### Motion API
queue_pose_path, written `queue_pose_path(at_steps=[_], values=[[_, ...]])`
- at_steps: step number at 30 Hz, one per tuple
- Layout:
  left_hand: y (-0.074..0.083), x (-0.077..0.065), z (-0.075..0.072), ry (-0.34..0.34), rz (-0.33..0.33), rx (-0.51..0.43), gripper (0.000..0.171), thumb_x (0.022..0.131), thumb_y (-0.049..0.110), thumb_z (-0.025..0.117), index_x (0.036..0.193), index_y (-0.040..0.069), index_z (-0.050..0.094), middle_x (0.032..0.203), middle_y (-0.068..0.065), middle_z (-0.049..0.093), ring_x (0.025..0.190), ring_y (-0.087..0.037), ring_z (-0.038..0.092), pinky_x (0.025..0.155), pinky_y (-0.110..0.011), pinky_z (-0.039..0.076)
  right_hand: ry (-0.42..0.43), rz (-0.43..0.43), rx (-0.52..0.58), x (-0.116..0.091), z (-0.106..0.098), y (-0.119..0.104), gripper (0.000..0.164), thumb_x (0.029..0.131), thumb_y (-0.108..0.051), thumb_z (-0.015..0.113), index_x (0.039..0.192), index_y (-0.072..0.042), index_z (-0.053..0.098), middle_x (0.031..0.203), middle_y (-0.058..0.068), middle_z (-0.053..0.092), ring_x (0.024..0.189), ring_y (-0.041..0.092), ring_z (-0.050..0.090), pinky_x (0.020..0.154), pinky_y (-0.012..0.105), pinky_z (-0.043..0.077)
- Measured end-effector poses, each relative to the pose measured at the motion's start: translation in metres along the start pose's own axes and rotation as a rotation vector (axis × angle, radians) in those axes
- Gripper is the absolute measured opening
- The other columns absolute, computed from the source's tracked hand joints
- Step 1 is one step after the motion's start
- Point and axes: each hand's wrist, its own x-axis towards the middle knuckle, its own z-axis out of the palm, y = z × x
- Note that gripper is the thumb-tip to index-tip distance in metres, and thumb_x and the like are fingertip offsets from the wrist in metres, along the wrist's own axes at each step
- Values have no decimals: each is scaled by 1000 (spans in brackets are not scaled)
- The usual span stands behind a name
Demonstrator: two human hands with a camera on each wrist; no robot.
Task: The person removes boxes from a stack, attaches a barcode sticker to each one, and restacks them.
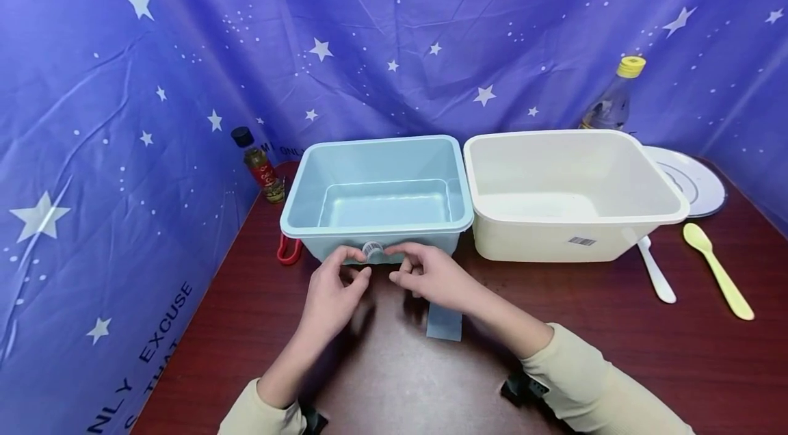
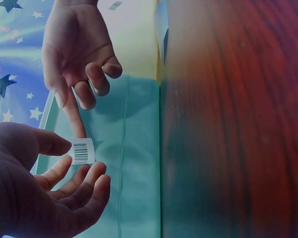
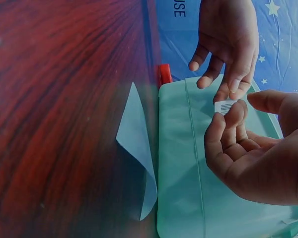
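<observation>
A small white barcode label [image 1: 372,250] lies against the front wall of the light blue plastic bin [image 1: 375,227]. My left hand [image 1: 332,291] comes from the left, its index fingertip at the label's left edge and the thumb apart below. From the other side, my right hand [image 1: 434,278] reaches with an extended index finger to the label's right edge, its other fingers loosely bent. The left wrist view shows black bars on the label [image 2: 82,151] between the two hands. In the right wrist view the right fingers partly cover the label [image 3: 223,107].
A cream bin [image 1: 566,243] stands right of the blue one. A blue-grey paper piece [image 1: 444,322] lies near my right wrist. Around them are a red-handled object [image 1: 289,250], an oil bottle [image 1: 263,172], a yellow-capped bottle [image 1: 609,103], a plate [image 1: 708,182], a white utensil [image 1: 657,274] and a yellow spoon [image 1: 720,274].
</observation>
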Motion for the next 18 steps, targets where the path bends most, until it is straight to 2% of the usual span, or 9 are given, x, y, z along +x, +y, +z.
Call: queue_pose_path(at_steps=[4,12,18], values=[[-1,2,0,-8,4,10,24,88,4,73,111,5,67,109,-10,67,82,-15,64,71,-30,53,-16,22,31,0,0,0,43,98,-14,66,138,-3,57,73,-1,60,59,13,55,55,27,45],[-3,-1,-4,-14,-32,50,37,88,5,74,124,8,66,118,-8,65,82,-15,64,81,-45,54,-24,72,18,-5,-2,-3,50,98,-15,66,144,-3,51,76,14,65,58,13,56,58,28,45],[-2,-3,-5,-43,-44,38,32,89,5,74,121,7,66,116,-6,65,80,-16,65,78,-41,55,-16,70,-24,-11,-4,-1,48,97,-17,66,140,1,53,72,11,65,57,13,56,59,28,46]])
